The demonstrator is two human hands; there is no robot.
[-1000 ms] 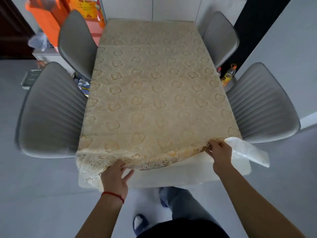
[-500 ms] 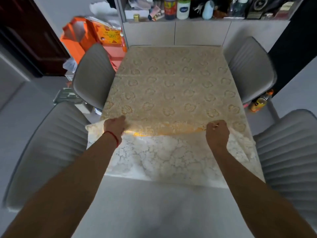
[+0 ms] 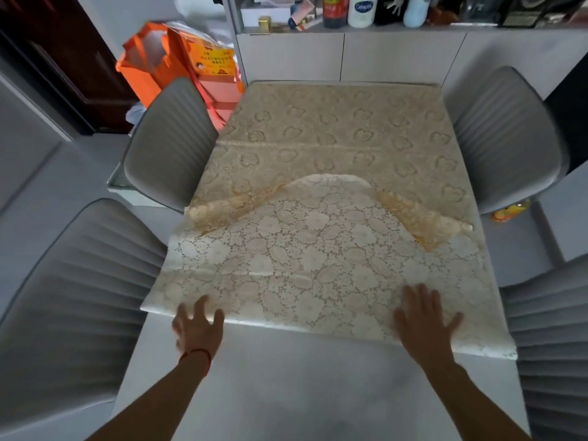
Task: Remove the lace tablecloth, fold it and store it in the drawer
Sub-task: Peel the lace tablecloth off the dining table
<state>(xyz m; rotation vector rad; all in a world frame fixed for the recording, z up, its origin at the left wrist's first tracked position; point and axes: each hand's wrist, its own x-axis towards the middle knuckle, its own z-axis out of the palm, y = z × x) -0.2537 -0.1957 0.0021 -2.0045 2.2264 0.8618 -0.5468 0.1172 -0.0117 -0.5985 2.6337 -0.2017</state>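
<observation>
The beige lace tablecloth (image 3: pixel 331 144) covers the far part of the grey table (image 3: pixel 296 377). Its near end is folded back over itself, pale underside up, forming a rounded flap (image 3: pixel 318 249) with loose rolled corners at left and right. My left hand (image 3: pixel 197 329) lies at the flap's near left edge, fingers spread, holding nothing. My right hand (image 3: pixel 423 319) rests flat on the flap near its right edge, fingers spread. No drawer is identifiable in this view.
Two grey chairs stand on the left, a far one (image 3: pixel 168 144) and a near one (image 3: pixel 70 297); two more on the right, far (image 3: pixel 502 138) and near (image 3: pixel 556 345). A cabinet (image 3: pixel 350 55) with bottles stands behind the table. Orange bags (image 3: pixel 171 62) sit at back left.
Both hands lifted the cloth's near edge and carried it away over the table, then let go. They have drawn back to the fold's near edge, and the flap now lies flat.
</observation>
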